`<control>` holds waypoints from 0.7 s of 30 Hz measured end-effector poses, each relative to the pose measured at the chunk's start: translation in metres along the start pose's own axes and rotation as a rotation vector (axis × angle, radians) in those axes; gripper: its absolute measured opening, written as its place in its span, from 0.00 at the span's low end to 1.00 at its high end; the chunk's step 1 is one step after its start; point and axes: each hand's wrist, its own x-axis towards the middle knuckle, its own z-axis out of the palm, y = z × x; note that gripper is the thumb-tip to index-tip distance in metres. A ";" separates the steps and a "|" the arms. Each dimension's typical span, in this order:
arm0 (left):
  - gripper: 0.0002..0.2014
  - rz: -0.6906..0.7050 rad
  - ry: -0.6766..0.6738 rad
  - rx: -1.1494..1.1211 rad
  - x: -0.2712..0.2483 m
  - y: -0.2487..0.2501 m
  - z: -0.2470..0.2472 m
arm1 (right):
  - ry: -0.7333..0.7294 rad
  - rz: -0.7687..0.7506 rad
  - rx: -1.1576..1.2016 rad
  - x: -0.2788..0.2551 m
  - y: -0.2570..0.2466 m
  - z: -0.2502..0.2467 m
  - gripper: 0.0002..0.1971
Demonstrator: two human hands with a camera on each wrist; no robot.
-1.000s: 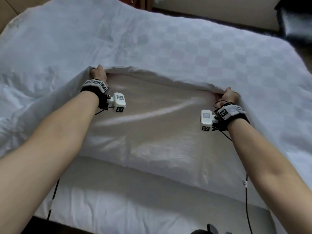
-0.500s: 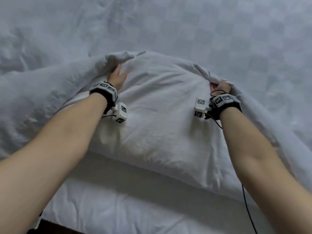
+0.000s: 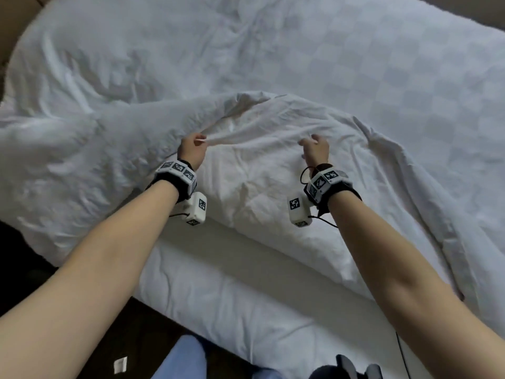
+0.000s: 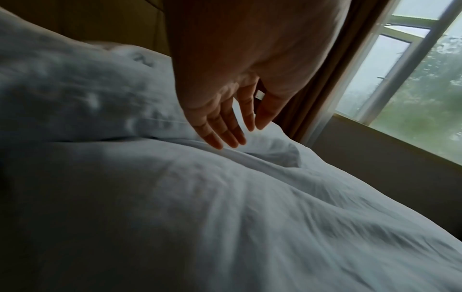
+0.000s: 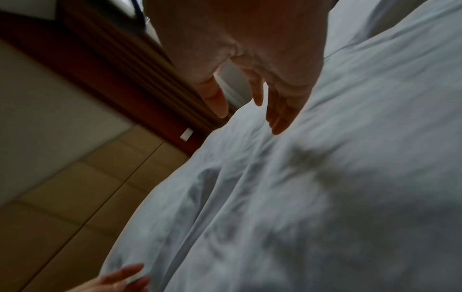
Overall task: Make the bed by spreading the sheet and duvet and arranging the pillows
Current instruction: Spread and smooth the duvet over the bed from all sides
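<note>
A white pillow (image 3: 273,192) lies at the near side of the bed, its far edge tucked under the rumpled rim of the checked white duvet (image 3: 300,50). Both hands hover over the pillow's far part. My left hand (image 3: 195,147) has straight fingers, and in the left wrist view its fingertips (image 4: 225,143) brush a fold of fabric. My right hand (image 3: 314,147) is spread just above the cloth, and its fingers (image 5: 277,126) hold nothing. The fitted sheet (image 3: 232,302) shows bare in front of the pillow.
The duvet bunches in thick folds at the left (image 3: 68,160). Dark floor (image 3: 109,337) and my blue trouser leg (image 3: 180,359) lie below the bed's near edge. A window (image 4: 412,79) with a brown curtain stands beyond the bed, and a wooden frame (image 5: 112,69) is on the other side.
A second ago both hands held the duvet's edge lifted. They laid it down over the pillow's far edge, let go, and have drawn closer together.
</note>
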 end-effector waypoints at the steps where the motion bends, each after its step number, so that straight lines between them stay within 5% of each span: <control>1: 0.13 -0.026 0.032 -0.004 -0.001 -0.013 -0.011 | -0.031 -0.009 -0.012 -0.011 0.002 0.013 0.29; 7: 0.15 -0.257 0.050 -0.001 -0.006 -0.087 -0.100 | -0.168 -0.067 -0.157 -0.076 0.019 0.115 0.28; 12: 0.33 -0.518 0.067 -0.014 0.019 -0.157 -0.186 | -0.187 0.002 -0.123 -0.104 0.030 0.222 0.26; 17: 0.25 -0.428 -0.131 0.248 -0.007 -0.197 -0.271 | -0.217 0.180 -0.042 -0.124 0.050 0.328 0.24; 21: 0.25 -0.655 -0.087 0.136 0.014 -0.251 -0.286 | -0.211 0.249 -0.068 -0.131 0.071 0.390 0.17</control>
